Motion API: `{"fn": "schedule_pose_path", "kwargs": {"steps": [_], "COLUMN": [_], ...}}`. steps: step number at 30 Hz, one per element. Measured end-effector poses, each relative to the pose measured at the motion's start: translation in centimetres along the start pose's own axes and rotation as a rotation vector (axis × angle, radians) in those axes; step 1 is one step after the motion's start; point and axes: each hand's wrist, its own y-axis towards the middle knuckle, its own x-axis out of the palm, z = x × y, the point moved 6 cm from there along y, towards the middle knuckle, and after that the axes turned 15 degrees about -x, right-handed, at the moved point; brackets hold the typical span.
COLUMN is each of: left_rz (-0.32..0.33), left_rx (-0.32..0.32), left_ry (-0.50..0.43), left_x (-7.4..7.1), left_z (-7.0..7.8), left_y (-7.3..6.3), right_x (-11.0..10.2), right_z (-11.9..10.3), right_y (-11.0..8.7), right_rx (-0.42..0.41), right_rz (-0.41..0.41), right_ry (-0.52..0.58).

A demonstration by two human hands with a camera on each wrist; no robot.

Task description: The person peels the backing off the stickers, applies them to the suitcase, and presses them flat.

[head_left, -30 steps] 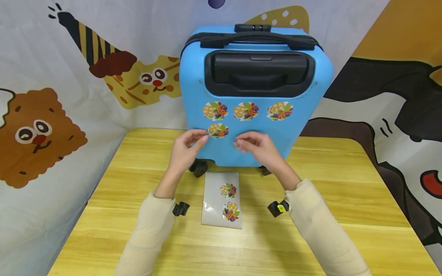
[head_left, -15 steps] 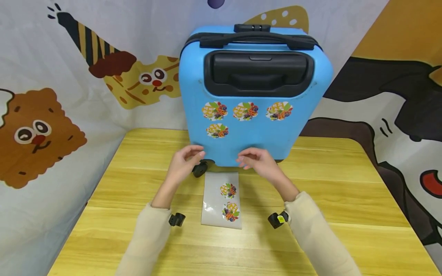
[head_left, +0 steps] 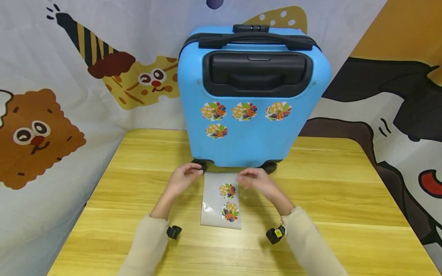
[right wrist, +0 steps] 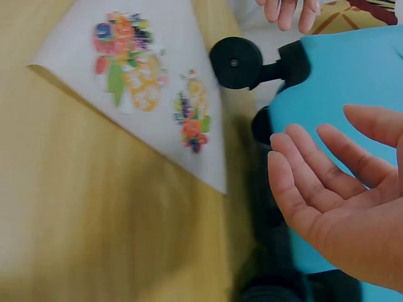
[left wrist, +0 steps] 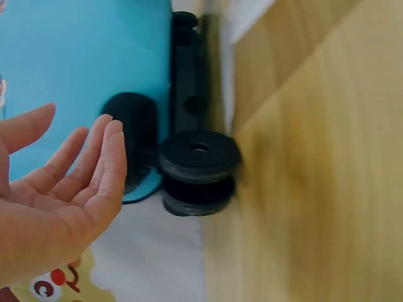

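A light blue suitcase [head_left: 255, 147] stands upright at the back of the table, with several round fruit stickers [head_left: 244, 111] on its front: three in a row and one below at the left. In front of it lies a white backing sheet [head_left: 211, 199] with two fruit stickers [head_left: 230, 212] along its right side. My left hand [head_left: 182, 179] hovers by the sheet's upper left, near a black suitcase wheel [left wrist: 200, 156], fingers loosely bent and holding nothing. Over the sheet's upper right edge is my right hand [head_left: 258, 183], its fingers relaxed and bare in the right wrist view.
The wooden table [head_left: 328, 184] spreads out on both sides of the sheet. Behind it hangs a white cloth [head_left: 148, 30] printed with cartoon food. A black wrist camera [head_left: 174, 232] is at the left cuff, another wrist camera [head_left: 275, 234] at the right.
Both hands have come down from the suitcase front, away from the lower left sticker, towards the backing sheet. The suitcase, its stickers and the sheet have stayed put.
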Motion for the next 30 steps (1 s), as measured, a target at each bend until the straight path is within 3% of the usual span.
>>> {"fn": "schedule_pose_path", "kwargs": {"steps": [5, 16, 23, 30], "left_rz": [-0.011, -0.095, -0.185, -0.222], "left_rx": [-0.020, -0.105, -0.082, -0.038], "left_ry": [0.060, 0.024, 0.007, 0.008], "left_x": [0.5, 2.2, 3.5, 4.4], "left_z": [-1.5, -4.9, -5.3, -5.5], "left_y": [0.0, -0.1, -0.4, -0.2], "right_x": [0.4, 1.0, 1.3, 1.4], "right_z": [2.0, 5.1, 5.5, 6.2], "right_y": [-0.8, -2.3, -3.0, -3.2], "right_rx": [0.043, 0.170, 0.185, 0.172], "right_rz": [-0.002, 0.079, 0.091, 0.086], "right_ry": [0.008, 0.040, 0.105, 0.123]}}
